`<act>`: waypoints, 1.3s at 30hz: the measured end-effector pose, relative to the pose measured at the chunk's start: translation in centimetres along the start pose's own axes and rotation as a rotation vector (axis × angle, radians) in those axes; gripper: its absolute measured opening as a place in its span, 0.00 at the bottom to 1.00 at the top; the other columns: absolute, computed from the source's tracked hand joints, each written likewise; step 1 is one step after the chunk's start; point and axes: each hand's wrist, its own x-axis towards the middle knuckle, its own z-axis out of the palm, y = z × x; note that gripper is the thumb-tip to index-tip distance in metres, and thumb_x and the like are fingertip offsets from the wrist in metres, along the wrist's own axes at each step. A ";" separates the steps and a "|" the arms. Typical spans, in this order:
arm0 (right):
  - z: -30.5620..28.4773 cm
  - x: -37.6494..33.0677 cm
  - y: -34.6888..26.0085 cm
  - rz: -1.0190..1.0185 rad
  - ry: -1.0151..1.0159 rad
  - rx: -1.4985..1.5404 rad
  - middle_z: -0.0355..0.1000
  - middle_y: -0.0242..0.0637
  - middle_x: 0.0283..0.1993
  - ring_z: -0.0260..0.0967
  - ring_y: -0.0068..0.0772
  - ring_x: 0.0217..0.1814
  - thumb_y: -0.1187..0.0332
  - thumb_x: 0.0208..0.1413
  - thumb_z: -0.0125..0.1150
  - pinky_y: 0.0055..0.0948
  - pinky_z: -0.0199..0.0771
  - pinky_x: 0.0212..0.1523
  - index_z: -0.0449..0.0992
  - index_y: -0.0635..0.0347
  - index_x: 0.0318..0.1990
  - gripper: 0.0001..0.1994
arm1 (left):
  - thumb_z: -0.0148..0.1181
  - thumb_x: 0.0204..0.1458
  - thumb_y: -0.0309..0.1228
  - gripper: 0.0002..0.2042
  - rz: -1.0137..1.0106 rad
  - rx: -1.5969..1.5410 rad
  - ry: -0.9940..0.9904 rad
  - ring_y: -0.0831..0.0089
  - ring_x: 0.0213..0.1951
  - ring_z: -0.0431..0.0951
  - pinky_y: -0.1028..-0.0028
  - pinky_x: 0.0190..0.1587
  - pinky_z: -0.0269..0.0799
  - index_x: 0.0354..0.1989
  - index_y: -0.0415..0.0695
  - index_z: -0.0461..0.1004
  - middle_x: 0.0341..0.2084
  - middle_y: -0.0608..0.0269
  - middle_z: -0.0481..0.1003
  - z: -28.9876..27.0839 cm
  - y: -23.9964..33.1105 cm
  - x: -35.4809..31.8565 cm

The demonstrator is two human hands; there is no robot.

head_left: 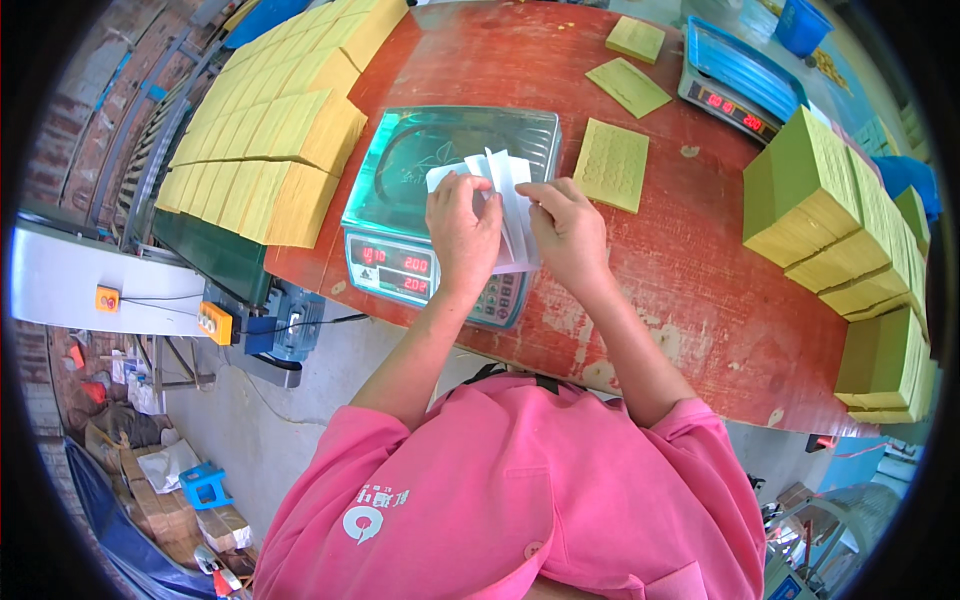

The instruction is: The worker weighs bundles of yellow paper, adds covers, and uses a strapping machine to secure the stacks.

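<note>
The left hand's fingers are closed on a loose sheaf of white sheets; the palm covers part of it, so their number is hard to make out. The right hand has its thumb and index finger curled at the sheaf's right side; whether they grip or only touch cannot be told, and its other fingers are folded out of sight.

The sheaf is over the front right part of a scale, near the bench's front edge. The left wrist and forearm hide part of the scale's display panel, and the sheets and hand cover some of its keypad.

Just right of the scale, one yellow-green pad lies on the bench. Toward the far edge are a sheet and a small stack. A second scale sits near the far right corner. Yellow blocks crowd the left edge, cut off at the top; more bundles line the right edge, dim toward the rim.
</note>
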 end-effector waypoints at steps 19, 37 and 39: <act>1.1 2.1 -2.0 0.115 -0.057 0.006 0.77 0.47 0.28 0.76 0.42 0.30 0.69 0.50 0.62 0.36 0.74 0.33 0.80 0.64 0.31 0.07 | 0.58 0.48 0.17 0.18 -0.241 -0.488 -0.007 0.67 0.38 0.75 0.68 0.44 0.69 0.50 0.41 0.68 0.37 0.58 0.76 -3.9 1.8 0.5; -24.4 -19.7 11.3 0.499 0.546 -0.964 0.75 0.49 0.31 0.74 0.55 0.34 0.70 0.59 0.54 0.47 0.72 0.33 0.69 0.58 0.39 0.04 | 0.58 0.49 0.17 0.09 0.478 -0.379 -1.032 0.74 0.36 0.76 0.77 0.39 0.72 0.38 0.37 0.78 0.35 0.66 0.77 -1.9 12.1 -0.2; -26.5 -20.4 11.7 0.511 0.586 -0.966 0.75 0.48 0.31 0.74 0.53 0.33 0.70 0.58 0.55 0.47 0.73 0.33 0.69 0.57 0.38 0.04 | 0.59 0.48 0.16 0.07 0.493 -0.512 -1.103 0.74 0.35 0.76 0.77 0.38 0.72 0.35 0.39 0.78 0.32 0.66 0.75 -1.5 16.5 1.8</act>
